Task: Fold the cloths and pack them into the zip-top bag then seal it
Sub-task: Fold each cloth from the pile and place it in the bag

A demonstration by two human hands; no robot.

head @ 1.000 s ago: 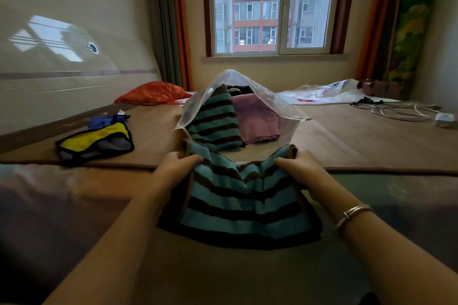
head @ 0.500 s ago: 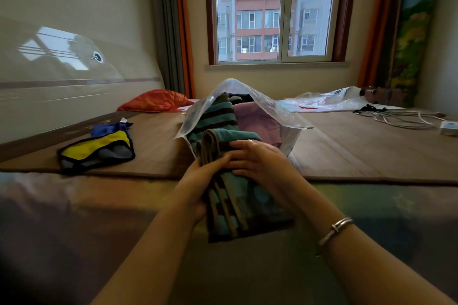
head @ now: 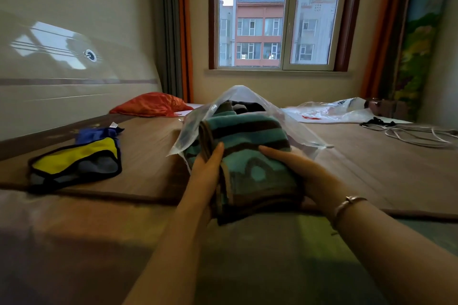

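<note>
A folded teal-and-brown striped cloth (head: 250, 163) is held between both my hands at the mouth of the clear zip-top bag (head: 238, 96), its far end inside the opening. My left hand (head: 207, 173) holds the cloth's left folded edge, fingers pointing forward along it. My right hand (head: 300, 171) wraps the cloth's right side, thumb on top. Dark cloths (head: 247, 106) lie deeper in the bag. The bag stands open on the brown mat (head: 371, 163).
A yellow, blue and black cloth (head: 76, 163) lies on the mat at left. An orange cushion (head: 151, 105) is at the back left. A flat plastic bag (head: 329, 112) and white cables (head: 409, 134) lie at right.
The striped cloth was spread between my hands, then folded into a narrow bundle. Now both hands have carried it forward into the bag's mouth.
</note>
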